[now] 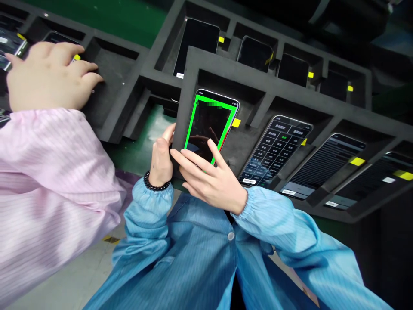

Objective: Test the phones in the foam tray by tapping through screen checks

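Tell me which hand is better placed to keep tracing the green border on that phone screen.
Right. The right hand has a fingertip on the phone screen near the border's unfinished red stretch, while the left hand grips the foam tray edge.

Green work surface [97, 17], pale floor [64, 284] below, dim light, dark background

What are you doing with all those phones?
A person in a blue coat steadies a grey foam tray with the left hand and touches the right hand to a phone whose screen shows a green border. More phones lie in the slots beside it. A co-worker's hand in a pink sleeve reaches into another tray.
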Action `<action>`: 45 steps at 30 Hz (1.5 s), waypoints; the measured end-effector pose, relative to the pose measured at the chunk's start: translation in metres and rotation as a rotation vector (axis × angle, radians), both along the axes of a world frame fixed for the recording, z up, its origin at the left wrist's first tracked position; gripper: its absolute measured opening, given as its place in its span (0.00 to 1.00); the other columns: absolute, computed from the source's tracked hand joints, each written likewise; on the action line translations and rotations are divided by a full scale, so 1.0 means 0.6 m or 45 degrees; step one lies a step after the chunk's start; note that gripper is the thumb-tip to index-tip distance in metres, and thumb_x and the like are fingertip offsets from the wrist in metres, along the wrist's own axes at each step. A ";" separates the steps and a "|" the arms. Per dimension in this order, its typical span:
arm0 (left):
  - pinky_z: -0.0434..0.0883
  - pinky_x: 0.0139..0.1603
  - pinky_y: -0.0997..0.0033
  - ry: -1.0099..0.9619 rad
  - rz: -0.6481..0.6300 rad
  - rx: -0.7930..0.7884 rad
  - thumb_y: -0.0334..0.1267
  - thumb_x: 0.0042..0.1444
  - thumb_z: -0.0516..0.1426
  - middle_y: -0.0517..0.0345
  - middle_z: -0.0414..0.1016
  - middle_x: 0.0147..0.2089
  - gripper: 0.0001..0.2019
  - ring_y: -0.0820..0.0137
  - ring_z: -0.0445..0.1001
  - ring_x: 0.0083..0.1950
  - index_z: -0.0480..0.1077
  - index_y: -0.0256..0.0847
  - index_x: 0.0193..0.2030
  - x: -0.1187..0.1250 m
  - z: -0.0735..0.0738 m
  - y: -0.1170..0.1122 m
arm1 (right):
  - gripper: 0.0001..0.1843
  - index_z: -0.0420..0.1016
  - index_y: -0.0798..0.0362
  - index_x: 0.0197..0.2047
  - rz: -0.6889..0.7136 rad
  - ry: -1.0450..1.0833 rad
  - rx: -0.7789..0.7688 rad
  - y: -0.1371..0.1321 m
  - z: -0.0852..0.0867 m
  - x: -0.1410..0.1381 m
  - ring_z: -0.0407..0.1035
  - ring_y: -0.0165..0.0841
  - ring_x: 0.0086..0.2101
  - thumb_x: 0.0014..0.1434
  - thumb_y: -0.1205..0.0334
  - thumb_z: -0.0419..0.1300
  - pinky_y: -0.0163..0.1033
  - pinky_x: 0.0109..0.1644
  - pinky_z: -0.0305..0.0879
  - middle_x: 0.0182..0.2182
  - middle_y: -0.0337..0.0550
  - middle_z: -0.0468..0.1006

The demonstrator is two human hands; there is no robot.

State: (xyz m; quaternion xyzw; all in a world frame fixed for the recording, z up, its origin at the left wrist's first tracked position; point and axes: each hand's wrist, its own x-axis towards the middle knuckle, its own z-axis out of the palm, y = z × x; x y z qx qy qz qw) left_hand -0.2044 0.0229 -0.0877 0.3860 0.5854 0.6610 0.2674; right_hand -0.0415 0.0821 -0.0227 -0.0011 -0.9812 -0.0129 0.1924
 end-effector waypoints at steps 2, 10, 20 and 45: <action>0.76 0.47 0.61 0.002 0.001 -0.012 0.67 0.66 0.38 0.52 0.80 0.50 0.36 0.57 0.78 0.55 0.74 0.48 0.61 0.001 0.002 0.000 | 0.18 0.79 0.57 0.55 0.010 0.039 0.023 0.000 0.004 0.004 0.65 0.38 0.65 0.71 0.63 0.51 0.61 0.78 0.50 0.66 0.48 0.72; 0.76 0.45 0.60 0.016 0.013 -0.025 0.66 0.66 0.37 0.50 0.80 0.50 0.37 0.55 0.78 0.53 0.74 0.45 0.61 0.000 0.003 0.001 | 0.17 0.80 0.55 0.53 -0.005 0.094 0.052 0.002 0.010 0.008 0.69 0.36 0.62 0.71 0.63 0.51 0.61 0.78 0.48 0.64 0.45 0.75; 0.76 0.45 0.61 0.010 -0.008 -0.008 0.65 0.67 0.38 0.51 0.80 0.50 0.35 0.58 0.78 0.54 0.73 0.46 0.60 -0.001 -0.001 0.000 | 0.17 0.80 0.54 0.51 -0.016 0.057 0.048 0.001 0.004 0.002 0.67 0.36 0.64 0.72 0.62 0.50 0.61 0.79 0.45 0.66 0.44 0.72; 0.75 0.53 0.64 0.014 -0.045 0.028 0.68 0.66 0.37 0.52 0.79 0.54 0.38 0.61 0.77 0.56 0.72 0.43 0.61 -0.003 -0.002 0.000 | 0.18 0.78 0.57 0.53 -0.046 0.067 0.050 0.014 0.007 0.003 0.66 0.38 0.65 0.72 0.60 0.50 0.64 0.78 0.50 0.66 0.49 0.72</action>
